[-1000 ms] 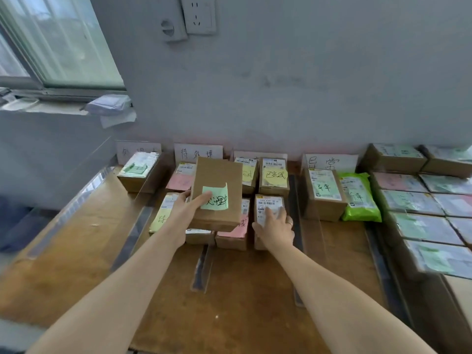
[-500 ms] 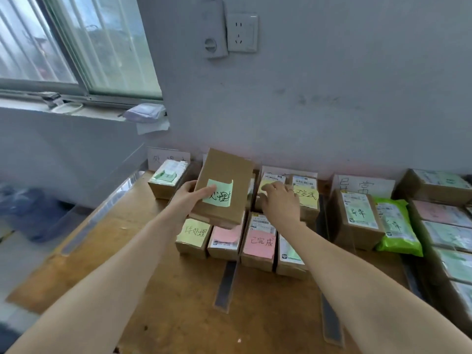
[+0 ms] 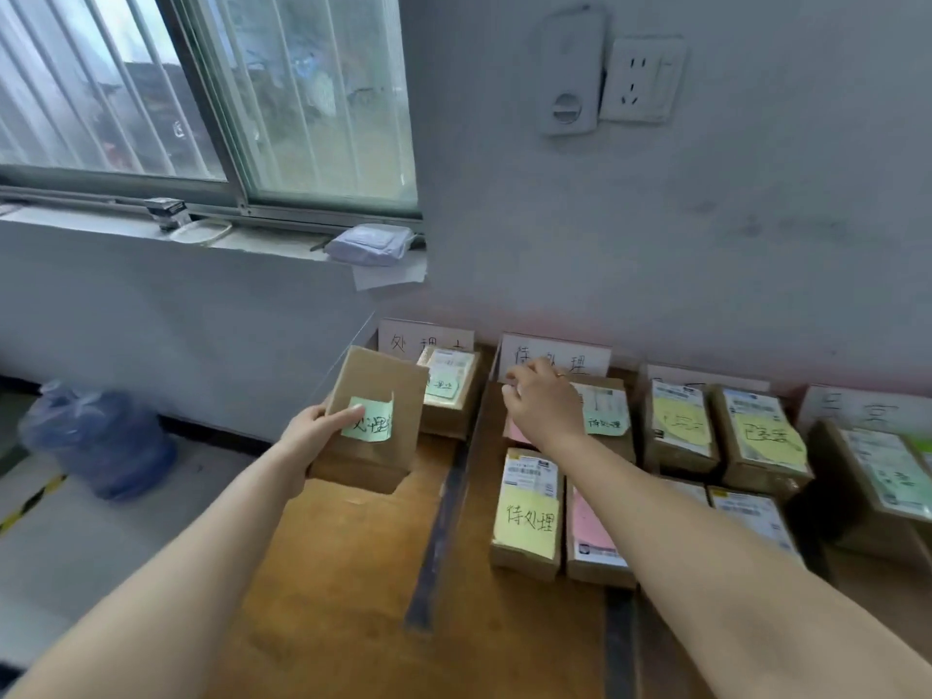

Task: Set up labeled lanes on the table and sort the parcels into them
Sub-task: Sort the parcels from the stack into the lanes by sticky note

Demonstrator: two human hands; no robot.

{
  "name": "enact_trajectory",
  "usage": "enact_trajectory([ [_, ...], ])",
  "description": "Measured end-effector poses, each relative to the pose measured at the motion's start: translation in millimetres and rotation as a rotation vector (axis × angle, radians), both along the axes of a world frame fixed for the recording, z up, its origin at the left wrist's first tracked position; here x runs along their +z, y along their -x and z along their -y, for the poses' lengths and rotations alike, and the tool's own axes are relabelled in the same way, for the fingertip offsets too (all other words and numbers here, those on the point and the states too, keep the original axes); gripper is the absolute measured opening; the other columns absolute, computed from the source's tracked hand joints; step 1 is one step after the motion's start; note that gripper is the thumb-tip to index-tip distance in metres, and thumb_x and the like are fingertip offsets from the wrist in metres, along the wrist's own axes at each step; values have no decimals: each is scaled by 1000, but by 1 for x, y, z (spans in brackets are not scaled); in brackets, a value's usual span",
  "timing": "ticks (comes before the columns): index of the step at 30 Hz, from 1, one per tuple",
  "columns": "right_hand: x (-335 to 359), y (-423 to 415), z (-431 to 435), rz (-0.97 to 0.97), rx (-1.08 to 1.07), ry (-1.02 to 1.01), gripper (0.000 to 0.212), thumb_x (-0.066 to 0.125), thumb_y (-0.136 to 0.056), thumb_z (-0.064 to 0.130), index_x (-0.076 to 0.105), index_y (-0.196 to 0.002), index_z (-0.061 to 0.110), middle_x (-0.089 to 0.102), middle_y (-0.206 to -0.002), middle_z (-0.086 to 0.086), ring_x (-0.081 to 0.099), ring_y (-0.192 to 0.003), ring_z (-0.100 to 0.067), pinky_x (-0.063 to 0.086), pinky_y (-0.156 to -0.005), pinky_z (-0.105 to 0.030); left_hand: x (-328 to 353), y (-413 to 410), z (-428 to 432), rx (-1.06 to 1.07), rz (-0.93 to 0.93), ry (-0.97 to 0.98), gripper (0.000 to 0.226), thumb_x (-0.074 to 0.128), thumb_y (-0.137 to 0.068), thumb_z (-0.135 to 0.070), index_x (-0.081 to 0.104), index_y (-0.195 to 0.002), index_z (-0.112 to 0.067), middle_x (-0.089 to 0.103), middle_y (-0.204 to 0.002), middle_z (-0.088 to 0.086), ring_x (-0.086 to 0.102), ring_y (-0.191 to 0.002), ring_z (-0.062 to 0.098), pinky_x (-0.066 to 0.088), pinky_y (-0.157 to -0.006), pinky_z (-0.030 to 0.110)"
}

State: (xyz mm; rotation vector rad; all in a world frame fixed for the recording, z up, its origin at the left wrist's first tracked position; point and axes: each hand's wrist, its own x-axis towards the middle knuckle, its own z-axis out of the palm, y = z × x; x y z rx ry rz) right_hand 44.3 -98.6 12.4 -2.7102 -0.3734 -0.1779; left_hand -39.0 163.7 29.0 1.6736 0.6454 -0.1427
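Observation:
My left hand grips a brown cardboard parcel with a green sticky note, held tilted above the leftmost lane of the wooden table. Behind it, one parcel with a green note lies in that lane below a white label card. My right hand hovers over the back parcels of the second lane, just below that lane's label card; its fingers are loosely curled and nothing shows in them. A yellow-noted parcel and a pink-noted one lie nearer in that lane.
Dark tape strips divide the lanes. Further right, the other lanes hold more parcels with yellow notes and white labels. The table's left edge drops to the floor, where a blue water jug stands. The wall is close behind the cards.
My left hand carried the green-noted parcel leftward, from over the second lane to the leftmost lane. My right hand moved from the third lane to the back of the second lane. The view swung left.

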Motion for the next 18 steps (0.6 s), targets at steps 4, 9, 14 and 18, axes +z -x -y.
enact_trajectory([
  [4,-9,-9,-32,-49,-31,8,34,41,-98,29,57,-125,17,51,-128,-6,47,-118,-26,44,-95,-37,-31,-19,-37,13,-47,2,54,70,-83,-35,52,-126,-8,66,-105,9,64,-92,26,53,-71,36],
  [9,-20,-18,-52,-56,-61,44,33,42,-99,28,57,-127,17,49,-130,-5,44,-120,-25,43,-95,-35,-68,-58,-59,60,-105,-201,101,70,-53,-67,40,-136,-18,55,-125,11,54,-112,34,46,-95,53],
  [14,-25,-36,-59,-55,-80,65,32,44,-99,29,56,-127,17,50,-129,-5,43,-121,-23,42,-94,-32,-83,-92,-63,-3,-122,-182,91,65,-61,-65,44,-134,-14,57,-125,11,54,-113,32,45,-97,51],
  [18,-31,-50,-67,-72,-82,62,33,46,-99,29,55,-128,18,49,-130,-4,44,-120,-22,44,-96,-33,-79,-96,-55,-63,-28,-166,49,48,-98,-31,42,-140,-6,51,-136,15,50,-120,29,41,-97,39],
])
